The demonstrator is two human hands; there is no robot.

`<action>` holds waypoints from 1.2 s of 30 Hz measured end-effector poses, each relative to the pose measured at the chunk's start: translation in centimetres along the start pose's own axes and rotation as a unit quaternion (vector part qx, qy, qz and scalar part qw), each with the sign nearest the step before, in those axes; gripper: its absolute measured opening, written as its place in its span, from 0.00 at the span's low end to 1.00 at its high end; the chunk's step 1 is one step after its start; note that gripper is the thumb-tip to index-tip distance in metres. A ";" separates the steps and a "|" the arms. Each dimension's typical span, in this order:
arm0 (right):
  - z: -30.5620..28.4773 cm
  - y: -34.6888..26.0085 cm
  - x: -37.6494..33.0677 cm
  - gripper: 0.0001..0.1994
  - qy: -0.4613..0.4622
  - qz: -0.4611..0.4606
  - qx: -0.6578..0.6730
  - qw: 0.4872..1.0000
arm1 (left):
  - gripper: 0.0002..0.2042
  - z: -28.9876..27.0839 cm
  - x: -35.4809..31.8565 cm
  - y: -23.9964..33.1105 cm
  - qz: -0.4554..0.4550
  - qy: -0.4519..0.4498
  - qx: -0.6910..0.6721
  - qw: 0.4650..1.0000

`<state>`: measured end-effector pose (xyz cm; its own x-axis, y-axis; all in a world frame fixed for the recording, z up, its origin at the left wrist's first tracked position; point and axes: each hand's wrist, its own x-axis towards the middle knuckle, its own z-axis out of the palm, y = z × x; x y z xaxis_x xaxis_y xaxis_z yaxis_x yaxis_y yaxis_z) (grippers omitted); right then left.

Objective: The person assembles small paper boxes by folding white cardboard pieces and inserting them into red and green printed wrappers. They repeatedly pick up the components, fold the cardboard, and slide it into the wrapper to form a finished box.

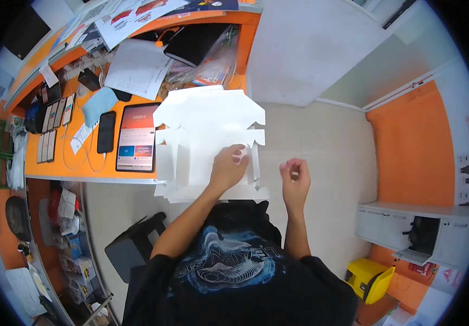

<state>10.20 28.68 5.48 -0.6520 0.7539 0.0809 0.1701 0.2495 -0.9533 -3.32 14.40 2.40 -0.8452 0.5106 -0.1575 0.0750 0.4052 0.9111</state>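
A white cardboard box (199, 119) lies unfolded over the edge of the orange desk, with cut flaps and some side walls standing up. My left hand (229, 167) reaches over its right half, fingers bent round the right side flap, which they seem to grip. The fingertips are partly hidden there. My right hand (296, 182) is raised in the air to the right of the box, apart from it. Its fingers curl in toward the thumb, and whatever they may hold cannot be seen.
Left of the box, the orange desk (93, 173) carries a tablet (136, 138), a black phone (106, 132), a light blue cloth-like piece (99, 105) and several more phones. Papers (139, 68) and plastic bags fill the shelf behind. A dark bin-like container (131, 247) and yellow container (367, 280) stand below.
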 end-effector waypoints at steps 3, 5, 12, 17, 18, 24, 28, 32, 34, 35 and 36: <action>-0.7 1.7 -3.3 0.16 -0.056 -0.058 -0.197 0.977 | 0.21 1.2 0.0 2.0 0.041 0.091 0.133 0.986; -0.1 0.9 -4.1 0.20 -0.142 0.039 -0.197 0.969 | 0.20 1.3 1.2 -0.5 0.034 -0.025 0.183 0.982; 0.0 -8.0 -5.5 0.27 -0.144 0.033 0.160 0.976 | 0.10 -9.5 -3.6 8.6 -0.103 -0.036 -0.335 0.936; 4.2 -12.1 -3.2 0.23 -0.095 -0.403 0.018 0.910 | 0.11 -10.9 -6.3 11.0 0.004 0.069 -0.531 0.844; 5.1 -12.8 -2.6 0.21 -0.082 -0.475 -0.023 0.876 | 0.11 -11.0 -6.6 10.7 0.024 0.068 -0.559 0.826; 6.6 -15.0 0.2 0.22 -0.128 -0.595 -0.137 0.782 | 0.16 -12.8 -7.3 10.2 0.079 0.098 -0.613 0.780; 7.7 -13.5 2.1 0.22 -0.122 -0.663 -0.115 0.730 | 0.19 -12.8 -8.0 11.3 0.091 0.095 -0.656 0.744; 6.2 -15.0 3.3 0.20 -0.198 -0.671 -0.067 0.711 | 0.15 -12.8 -7.9 9.7 0.127 0.105 -0.636 0.753; 5.7 -16.0 3.1 0.20 -0.203 -0.675 -0.089 0.704 | 0.14 -12.3 -7.9 8.5 0.150 0.065 -0.658 0.735; 5.8 -16.5 2.6 0.20 -0.199 -0.672 -0.122 0.703 | 0.14 -12.1 -8.0 8.1 0.162 0.045 -0.668 0.725; 5.8 -16.8 2.3 0.20 -0.193 -0.667 -0.157 0.702 | 0.13 -11.7 -7.9 8.1 0.157 0.072 -0.657 0.734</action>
<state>1.53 22.70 20.03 -0.5268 -0.4838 0.6988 -0.6673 0.7447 0.0125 -2.23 4.82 15.51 -0.9498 0.2981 0.0949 -0.2163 -0.8447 0.4896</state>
